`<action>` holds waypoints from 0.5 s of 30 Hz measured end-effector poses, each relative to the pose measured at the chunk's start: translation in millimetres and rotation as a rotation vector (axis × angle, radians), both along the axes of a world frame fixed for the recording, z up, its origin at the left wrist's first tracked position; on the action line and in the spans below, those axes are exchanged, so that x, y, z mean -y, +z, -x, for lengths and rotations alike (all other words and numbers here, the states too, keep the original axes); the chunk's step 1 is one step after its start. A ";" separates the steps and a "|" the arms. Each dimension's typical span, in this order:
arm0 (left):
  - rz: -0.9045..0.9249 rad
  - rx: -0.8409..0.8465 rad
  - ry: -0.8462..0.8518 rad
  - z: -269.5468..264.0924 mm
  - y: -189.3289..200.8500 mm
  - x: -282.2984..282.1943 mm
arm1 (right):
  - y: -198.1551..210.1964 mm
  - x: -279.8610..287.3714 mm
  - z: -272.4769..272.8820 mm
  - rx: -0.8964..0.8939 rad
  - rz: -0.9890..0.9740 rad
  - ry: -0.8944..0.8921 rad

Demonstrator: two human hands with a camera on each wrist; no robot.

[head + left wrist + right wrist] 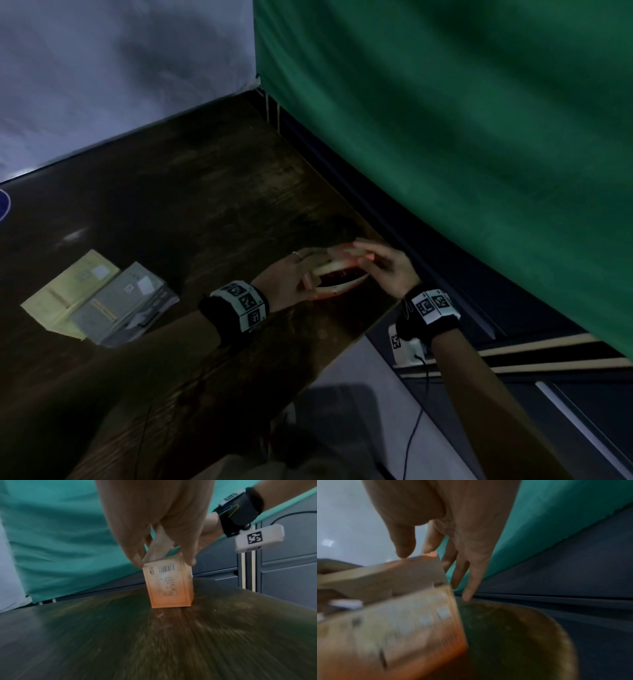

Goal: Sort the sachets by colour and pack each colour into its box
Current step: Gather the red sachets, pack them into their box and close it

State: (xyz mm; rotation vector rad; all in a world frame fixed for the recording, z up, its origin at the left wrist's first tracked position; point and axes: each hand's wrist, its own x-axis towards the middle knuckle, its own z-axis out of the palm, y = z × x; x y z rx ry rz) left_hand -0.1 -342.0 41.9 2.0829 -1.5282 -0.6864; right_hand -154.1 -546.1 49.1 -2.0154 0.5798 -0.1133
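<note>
An orange box [337, 289] stands on the dark wooden table [205, 205] near its right edge. Its barcode side [169, 584] faces the left wrist view. My left hand [301, 277] grips the box's top from above, thumb and fingers on opposite sides [163, 561]. The pale lid flap [385, 578] stands half raised. My right hand [380, 262] pinches the flap's far edge between thumb and forefinger [416, 551], its other fingers straight. Something dark red shows in the box's mouth [342, 277], too dim to make out.
A yellow box [68, 291] and a grey box [120, 305] lie side by side on the table to the left. A green curtain [445, 137] hangs to the right, past the table edge. A white tagged device [407, 346] and a cable sit below, off the table.
</note>
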 end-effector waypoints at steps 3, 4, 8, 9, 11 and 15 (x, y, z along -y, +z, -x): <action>-0.011 0.052 -0.027 0.4 -12.2 -0.7 | -15.2 -4.9 13.1 0.036 0.118 0.086; -0.005 0.044 -0.035 -0.3 -14.2 0.0 | -18.6 -6.0 15.0 0.032 0.138 0.093; 0.034 -0.013 -0.056 -0.1 -9.8 3.6 | -21.6 -6.4 13.5 0.095 0.194 0.050; 0.032 -0.030 -0.059 -0.3 -8.5 4.5 | -21.4 -5.4 12.6 0.107 0.204 0.041; 0.017 -0.040 -0.053 -2.4 -7.5 5.7 | -21.6 -4.2 10.8 0.113 0.249 0.009; 0.028 0.170 -0.041 -9.9 -10.7 7.0 | -19.5 -7.1 10.0 0.090 0.294 -0.084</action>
